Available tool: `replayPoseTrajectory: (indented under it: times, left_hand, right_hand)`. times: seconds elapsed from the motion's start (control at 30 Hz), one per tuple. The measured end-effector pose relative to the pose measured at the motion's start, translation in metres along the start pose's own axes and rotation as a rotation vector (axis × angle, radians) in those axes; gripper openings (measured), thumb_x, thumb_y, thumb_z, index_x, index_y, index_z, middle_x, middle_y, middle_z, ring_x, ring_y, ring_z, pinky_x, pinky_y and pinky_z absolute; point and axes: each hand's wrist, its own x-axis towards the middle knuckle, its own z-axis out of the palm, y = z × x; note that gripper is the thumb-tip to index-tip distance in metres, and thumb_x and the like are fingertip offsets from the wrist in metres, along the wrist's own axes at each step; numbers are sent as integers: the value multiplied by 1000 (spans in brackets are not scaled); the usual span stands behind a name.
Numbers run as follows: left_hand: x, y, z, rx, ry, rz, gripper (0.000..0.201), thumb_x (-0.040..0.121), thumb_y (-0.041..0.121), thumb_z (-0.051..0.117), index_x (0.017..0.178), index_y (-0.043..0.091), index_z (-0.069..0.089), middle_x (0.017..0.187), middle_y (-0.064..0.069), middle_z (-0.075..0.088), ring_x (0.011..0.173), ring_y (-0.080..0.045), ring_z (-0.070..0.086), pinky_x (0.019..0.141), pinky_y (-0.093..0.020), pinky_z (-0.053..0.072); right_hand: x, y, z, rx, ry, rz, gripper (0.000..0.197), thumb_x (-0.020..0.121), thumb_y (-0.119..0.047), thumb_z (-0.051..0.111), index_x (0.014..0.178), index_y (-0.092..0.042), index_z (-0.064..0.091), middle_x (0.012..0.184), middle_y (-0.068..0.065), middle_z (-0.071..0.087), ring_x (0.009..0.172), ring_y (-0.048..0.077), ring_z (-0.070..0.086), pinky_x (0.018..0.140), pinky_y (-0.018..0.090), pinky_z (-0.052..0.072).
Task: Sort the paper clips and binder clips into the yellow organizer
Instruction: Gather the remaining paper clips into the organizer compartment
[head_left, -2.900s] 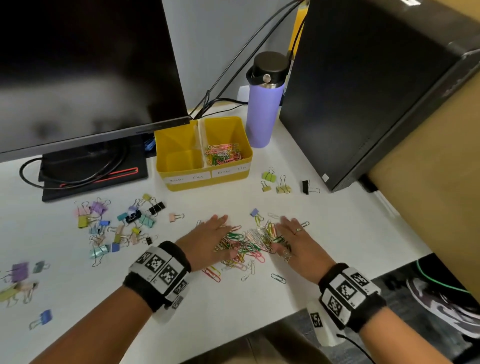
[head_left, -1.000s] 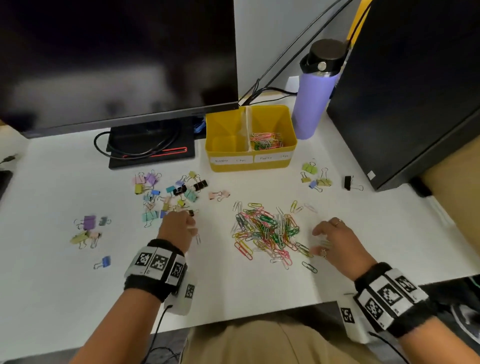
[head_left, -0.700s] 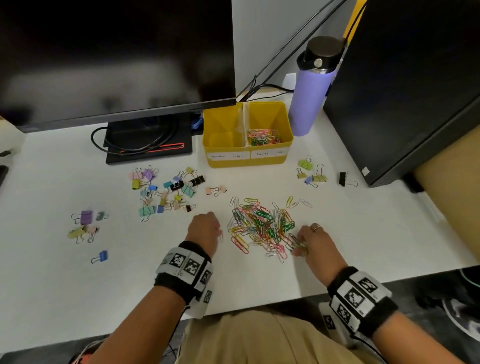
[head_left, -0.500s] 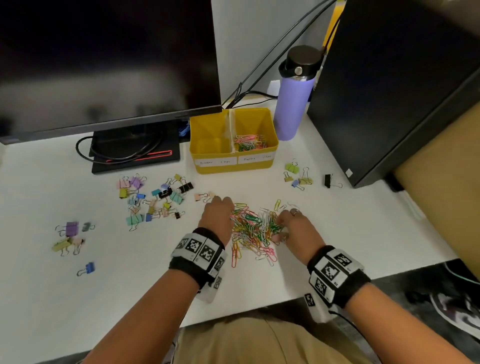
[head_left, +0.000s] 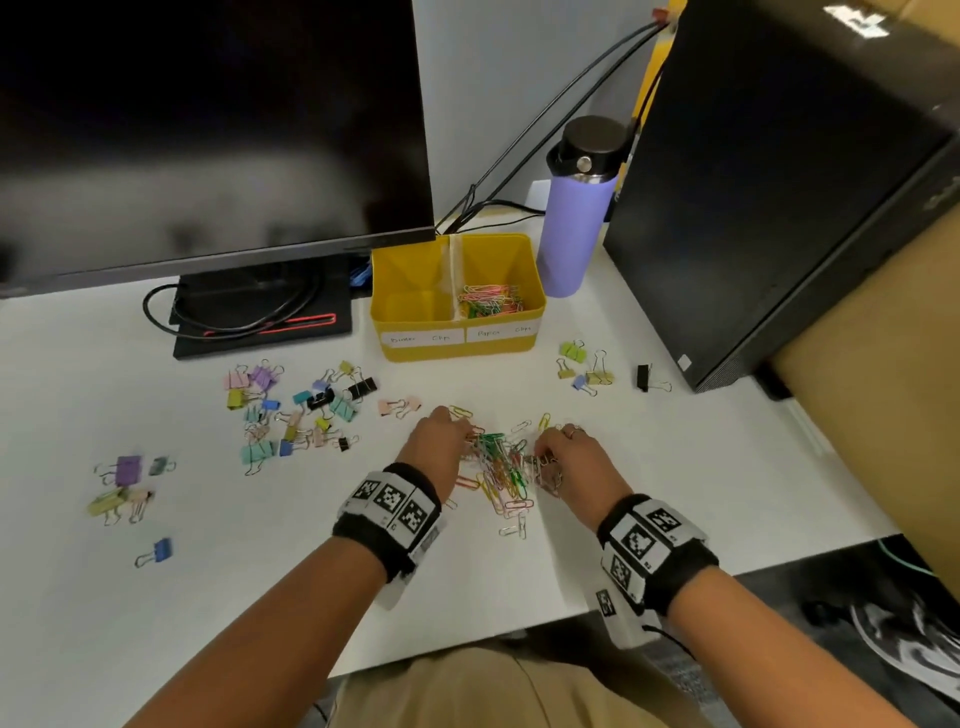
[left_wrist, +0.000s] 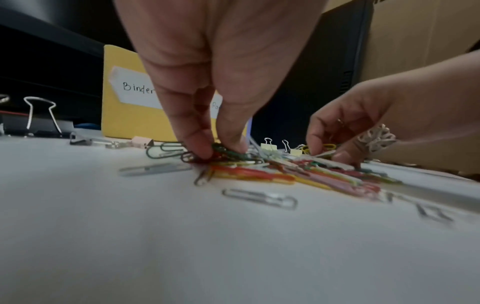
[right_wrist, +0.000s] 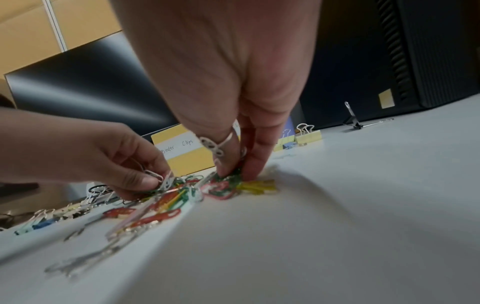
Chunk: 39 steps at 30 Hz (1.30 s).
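Fingers of the left hand (head_left: 435, 448) and right hand (head_left: 570, 457) curl down into opposite sides of a heap of coloured paper clips (head_left: 501, 467) on the white table (head_left: 675, 467), each hand pinching a bunch between thumb and fingertips; neither bunch has left the surface. Both wrists, banded with black-and-white marker cuffs, are raised while the fingers point steeply down, as the wrist views show, and the right hand wears rings.

Loosely tangled wire clips are likely to trail or drop from either pinch on the way up, scattering across the table or off its near edge. Strays already lie at the heap's near side.

Behind the heap stands the yellow organizer (head_left: 457, 343), its right compartment, labelled for paper clips, partly filled, its left, labelled for binder clips, apparently empty. A misjudged drop over the central divider could mix the two kinds.

Binder clips (head_left: 296, 410) lie unsorted in a spread to the left, with smaller groups at far left and near the purple bottle (head_left: 576, 228) at right.
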Motion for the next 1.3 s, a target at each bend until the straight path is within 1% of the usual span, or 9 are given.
replayPoseTrajectory:
  times: [0.3,0.43,0.53,0.63,0.73,0.9,1.03,1.17,1.3]
  left_hand:
    - [7,1,-55,-282,64,-49,22,90,13,56,104,-1,66,104,-15,68,94,-23,60,73,-19,37]
    - [15,18,-104,-396,162,36,22,92,15,53,95,-1,68,87,-9,64,78,-17,55,72,-24,37]
    - [46,38,-131,-481,298,49,24,93,19,52,97,1,67,83,-14,64,73,-22,57,63,-26,42]
    - [89,58,-144,-500,347,-25,25,92,22,54,102,4,67,90,-16,68,83,-26,63,73,-28,47]
    - [120,60,-148,-209,212,-44,29,91,25,56,104,2,68,107,-16,68,105,-29,62,86,-31,47]
    - [123,42,-155,-146,53,-5,38,96,28,45,113,-1,61,103,-18,64,98,-29,60,88,-34,47]
    - [105,29,-151,-341,160,2,30,95,14,44,116,1,59,116,-23,63,110,-36,58,97,-36,46]
    - [66,10,-144,-320,341,39,24,87,15,60,109,7,64,101,-9,66,96,-23,59,72,-16,40]
    - [36,-9,-108,-148,-43,141,38,71,33,76,98,11,62,91,-2,56,87,-17,52,65,-21,39]
  right_hand:
    - [-8,14,-7,276,198,4,22,76,9,63,84,-11,65,79,1,62,69,8,53,64,-1,37]
    - [-6,6,-24,520,199,23,38,77,8,64,74,-29,59,77,-5,63,64,-2,56,68,9,48]
    - [5,-3,-44,623,236,18,31,77,0,68,77,-31,61,79,-7,63,73,14,57,77,33,52]
    - [26,-18,-69,703,293,-12,23,78,0,67,80,-21,62,79,2,62,73,23,60,71,32,53]
    - [58,-36,-99,775,355,-23,20,79,4,65,80,-15,60,75,4,60,64,14,58,65,21,52]
    - [127,-57,-131,674,419,-58,33,79,3,64,73,-28,55,82,7,60,81,25,58,81,39,53]
    - [154,-67,-129,369,313,-58,19,84,-4,59,101,-13,58,72,-2,55,71,16,53,69,12,46]
    - [140,-64,-121,125,92,-77,51,87,-11,60,134,-11,41,108,16,66,100,25,61,86,23,45]
    - [99,-48,-109,235,200,-150,26,85,-3,59,111,-2,62,108,18,68,88,17,59,78,10,45]
